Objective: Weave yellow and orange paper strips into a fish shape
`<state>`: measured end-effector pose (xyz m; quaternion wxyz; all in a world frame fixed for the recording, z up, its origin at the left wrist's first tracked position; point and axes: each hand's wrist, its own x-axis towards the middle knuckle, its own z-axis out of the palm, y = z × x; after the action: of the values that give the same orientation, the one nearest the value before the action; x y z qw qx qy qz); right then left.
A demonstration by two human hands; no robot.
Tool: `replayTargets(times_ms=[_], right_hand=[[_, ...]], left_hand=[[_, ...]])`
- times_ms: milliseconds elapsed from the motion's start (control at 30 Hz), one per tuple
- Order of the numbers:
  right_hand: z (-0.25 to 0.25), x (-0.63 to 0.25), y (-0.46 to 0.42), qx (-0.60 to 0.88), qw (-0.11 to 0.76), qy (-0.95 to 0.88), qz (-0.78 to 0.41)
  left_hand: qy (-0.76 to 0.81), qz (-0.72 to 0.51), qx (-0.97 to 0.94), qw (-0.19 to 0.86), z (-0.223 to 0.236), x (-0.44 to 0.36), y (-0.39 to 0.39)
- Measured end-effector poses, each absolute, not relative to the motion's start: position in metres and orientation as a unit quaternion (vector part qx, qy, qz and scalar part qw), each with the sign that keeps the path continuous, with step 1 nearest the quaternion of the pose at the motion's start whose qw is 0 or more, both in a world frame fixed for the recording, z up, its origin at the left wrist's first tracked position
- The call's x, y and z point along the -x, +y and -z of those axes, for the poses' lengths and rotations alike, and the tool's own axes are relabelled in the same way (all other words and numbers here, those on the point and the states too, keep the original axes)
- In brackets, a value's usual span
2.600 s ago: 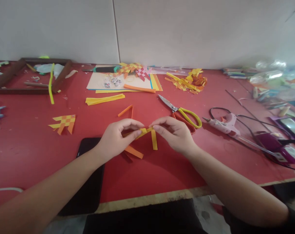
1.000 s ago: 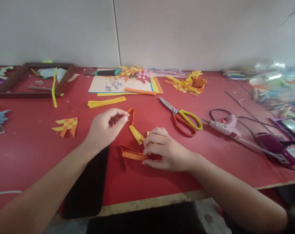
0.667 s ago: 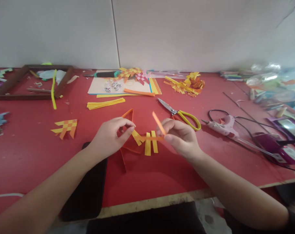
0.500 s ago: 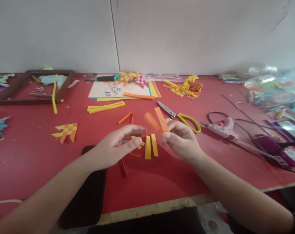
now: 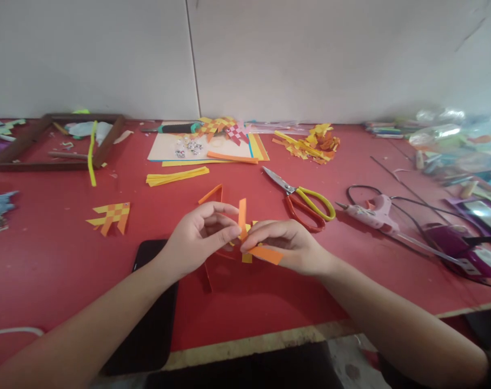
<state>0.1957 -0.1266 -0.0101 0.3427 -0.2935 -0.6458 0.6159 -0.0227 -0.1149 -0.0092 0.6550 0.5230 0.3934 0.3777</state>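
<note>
Between my two hands is a folded orange paper strip (image 5: 265, 254), one end standing up and the other pointing right. My left hand (image 5: 200, 232) is closed, thumb and fingers pinching the upright end. The fingertips of my right hand (image 5: 290, 243) are pressed on the strip near its fold. Beneath the hands, yellow paper strips (image 5: 246, 259) are partly covered. A bent orange strip (image 5: 211, 193) lies on the red table behind my left hand. Off to the left rests a woven yellow and orange paper fish (image 5: 111, 216).
Scissors (image 5: 302, 197) and a pink glue gun (image 5: 373, 213) with a cord lie to the right. A black phone (image 5: 148, 319) is under my left forearm. Behind are yellow strips (image 5: 176, 175), paper sheets (image 5: 160, 148), paper scraps (image 5: 322, 141) and a wooden frame (image 5: 22, 162).
My right hand has moved left and turned, bringing the orange strip to my left hand. The left fingers, apart before, have closed on it. The red scissor handle now shows.
</note>
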Motion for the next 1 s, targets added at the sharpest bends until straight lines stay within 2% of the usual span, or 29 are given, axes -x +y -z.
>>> replayTargets(times_ms=[133, 400, 633, 767, 1000], right_hand=[[0.011, -0.201, -0.125, 0.283, 0.332, -0.659, -0.613], [0.006, -0.193, -0.127, 0.339, 0.336, -0.668, -0.571], [0.015, -0.193, -0.122, 0.418, 0.409, -0.561, -0.586], [0.017, -0.195, -0.117, 0.441, 0.47, -0.518, -0.562], [0.019, -0.198, -0.112, 0.479, 0.525, -0.467, -0.527]], left_hand=[[0.393, -0.421, -0.551, 0.603, 0.006, 0.021, -0.12], [0.467, -0.401, -0.599, 0.513, 0.001, 0.019, -0.119], [0.481, -0.444, -0.538, 0.531, 0.008, 0.024, -0.112], [0.478, -0.48, -0.501, 0.54, 0.009, 0.027, -0.108], [0.494, -0.485, -0.467, 0.55, 0.005, 0.025, -0.104]])
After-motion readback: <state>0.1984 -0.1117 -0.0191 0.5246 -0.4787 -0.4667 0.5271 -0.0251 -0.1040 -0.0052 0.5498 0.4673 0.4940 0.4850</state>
